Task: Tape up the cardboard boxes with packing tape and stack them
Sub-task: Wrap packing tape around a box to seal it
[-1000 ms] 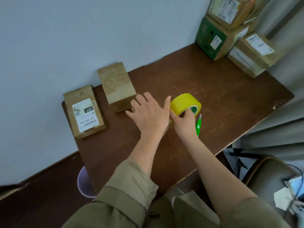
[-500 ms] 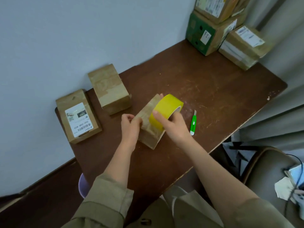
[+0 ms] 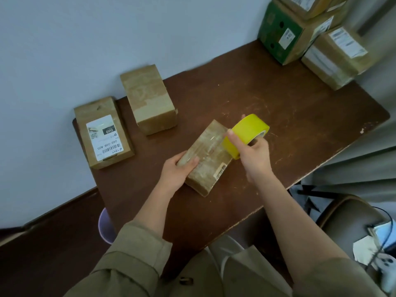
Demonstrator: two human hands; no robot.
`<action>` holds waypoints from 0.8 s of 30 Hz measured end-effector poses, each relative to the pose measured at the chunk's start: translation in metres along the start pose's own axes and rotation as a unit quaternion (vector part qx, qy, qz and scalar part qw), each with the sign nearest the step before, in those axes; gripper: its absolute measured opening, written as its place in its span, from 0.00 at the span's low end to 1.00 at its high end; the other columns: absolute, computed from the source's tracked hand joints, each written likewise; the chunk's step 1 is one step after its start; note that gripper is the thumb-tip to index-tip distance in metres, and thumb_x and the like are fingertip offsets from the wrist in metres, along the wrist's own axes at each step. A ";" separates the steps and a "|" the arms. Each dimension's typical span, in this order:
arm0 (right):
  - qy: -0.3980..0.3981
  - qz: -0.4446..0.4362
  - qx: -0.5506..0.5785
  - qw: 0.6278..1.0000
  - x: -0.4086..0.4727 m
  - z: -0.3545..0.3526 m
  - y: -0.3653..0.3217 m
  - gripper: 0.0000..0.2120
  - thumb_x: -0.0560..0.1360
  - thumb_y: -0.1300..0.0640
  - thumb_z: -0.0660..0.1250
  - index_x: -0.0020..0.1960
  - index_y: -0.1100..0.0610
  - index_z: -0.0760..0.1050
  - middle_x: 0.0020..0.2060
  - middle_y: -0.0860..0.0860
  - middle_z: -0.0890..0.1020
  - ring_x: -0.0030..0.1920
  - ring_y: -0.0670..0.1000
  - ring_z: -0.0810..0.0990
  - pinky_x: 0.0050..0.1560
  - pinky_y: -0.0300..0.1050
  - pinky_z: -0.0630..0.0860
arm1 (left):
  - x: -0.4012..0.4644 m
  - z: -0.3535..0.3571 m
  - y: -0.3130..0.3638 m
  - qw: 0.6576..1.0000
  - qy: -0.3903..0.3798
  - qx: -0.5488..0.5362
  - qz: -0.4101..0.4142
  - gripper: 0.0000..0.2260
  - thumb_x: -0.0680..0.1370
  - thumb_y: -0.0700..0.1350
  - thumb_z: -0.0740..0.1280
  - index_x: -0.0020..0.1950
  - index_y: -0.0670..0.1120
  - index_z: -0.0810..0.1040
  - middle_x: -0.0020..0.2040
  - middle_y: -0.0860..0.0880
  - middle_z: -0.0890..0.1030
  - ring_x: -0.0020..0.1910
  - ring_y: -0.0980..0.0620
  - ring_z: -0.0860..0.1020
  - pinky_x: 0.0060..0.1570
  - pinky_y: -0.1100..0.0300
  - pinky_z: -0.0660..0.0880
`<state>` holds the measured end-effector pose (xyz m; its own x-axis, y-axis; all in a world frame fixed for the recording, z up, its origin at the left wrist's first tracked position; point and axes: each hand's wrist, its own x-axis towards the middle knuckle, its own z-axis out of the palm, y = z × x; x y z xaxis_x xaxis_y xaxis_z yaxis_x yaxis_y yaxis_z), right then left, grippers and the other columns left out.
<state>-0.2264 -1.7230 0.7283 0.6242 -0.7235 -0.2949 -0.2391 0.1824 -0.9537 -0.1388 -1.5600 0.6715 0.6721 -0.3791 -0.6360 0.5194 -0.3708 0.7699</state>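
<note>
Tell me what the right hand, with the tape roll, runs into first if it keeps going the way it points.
The right hand points up-left, so the yellow tape roll would probably ride along the top of the held box; beyond that, likely the plain box near the wall, though depth is unclear.

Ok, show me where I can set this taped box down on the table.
Bare wood lies across the table's middle, between the plain box and the stacked boxes, and along the near right edge. The left end by the labelled box is crowded.
</note>
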 end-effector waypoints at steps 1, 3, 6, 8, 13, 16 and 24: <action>0.025 0.005 0.019 0.999 0.008 -0.006 -0.002 0.05 0.73 0.55 0.77 0.42 0.47 0.83 0.49 0.62 0.85 0.48 0.55 0.84 0.59 0.58 0.80 | 0.000 -0.003 -0.005 1.000 -0.002 0.006 0.006 0.21 0.74 0.50 0.75 0.66 0.51 0.77 0.52 0.55 0.83 0.49 0.56 0.83 0.54 0.55 0.80; 0.045 0.001 0.034 0.998 0.021 -0.018 -0.004 0.10 0.74 0.57 0.76 0.47 0.42 0.81 0.50 0.63 0.84 0.48 0.52 0.83 0.56 0.49 0.79 | -0.004 -0.006 -0.010 0.999 -0.011 0.036 0.028 0.22 0.74 0.53 0.75 0.67 0.54 0.77 0.53 0.58 0.82 0.52 0.61 0.81 0.56 0.60 0.78; 0.017 -0.001 0.019 1.000 0.027 -0.023 -0.004 0.12 0.75 0.57 0.75 0.49 0.41 0.78 0.53 0.65 0.83 0.47 0.51 0.82 0.52 0.42 0.79 | 0.002 -0.010 -0.009 0.964 0.028 0.257 0.060 0.21 0.75 0.62 0.70 0.67 0.61 0.75 0.61 0.56 0.74 0.64 0.55 0.67 0.69 0.51 0.64; 0.004 -0.010 0.013 1.000 0.029 -0.022 -0.003 0.11 0.75 0.58 0.74 0.48 0.43 0.77 0.53 0.68 0.81 0.48 0.52 0.81 0.55 0.43 0.79 | 0.003 -0.005 0.008 0.918 0.058 0.387 0.064 0.22 0.78 0.58 0.68 0.71 0.57 0.73 0.67 0.51 0.67 0.67 0.48 0.62 0.69 0.47 0.57; -0.027 -0.035 0.016 0.999 0.045 -0.021 0.002 0.26 0.75 0.56 0.75 0.67 0.39 0.69 0.54 0.67 0.81 0.54 0.60 0.83 0.59 0.47 0.79 | 0.022 0.031 0.045 0.925 0.020 0.375 0.064 0.23 0.78 0.42 0.63 0.74 0.50 0.67 0.73 0.49 0.66 0.72 0.46 0.64 0.71 0.47 0.62; -0.022 -0.055 -0.007 0.998 0.058 -0.027 0.001 0.25 0.74 0.56 0.76 0.65 0.40 0.71 0.43 0.61 0.82 0.45 0.52 0.83 0.55 0.46 0.79 | 0.029 0.043 0.043 0.924 0.044 0.377 0.051 0.17 0.83 0.56 0.51 0.70 0.56 0.69 0.64 0.52 0.77 0.62 0.47 0.75 0.55 0.52 0.69; -0.005 -0.042 -0.044 0.998 0.092 -0.021 0.011 0.17 0.72 0.57 0.78 0.55 0.65 0.79 0.40 0.54 0.83 0.41 0.49 0.83 0.46 0.46 0.81 | 0.036 0.043 0.036 0.912 0.094 0.395 0.054 0.17 0.84 0.60 0.48 0.68 0.62 0.69 0.59 0.56 0.79 0.59 0.48 0.77 0.49 0.55 0.65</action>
<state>-0.1866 -1.8016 0.6916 0.6526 -0.7267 -0.2148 -0.2491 0.0620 -0.9665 -0.1184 -1.6234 0.6744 0.8144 -0.3248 -0.4810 -0.0478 -0.8634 0.5022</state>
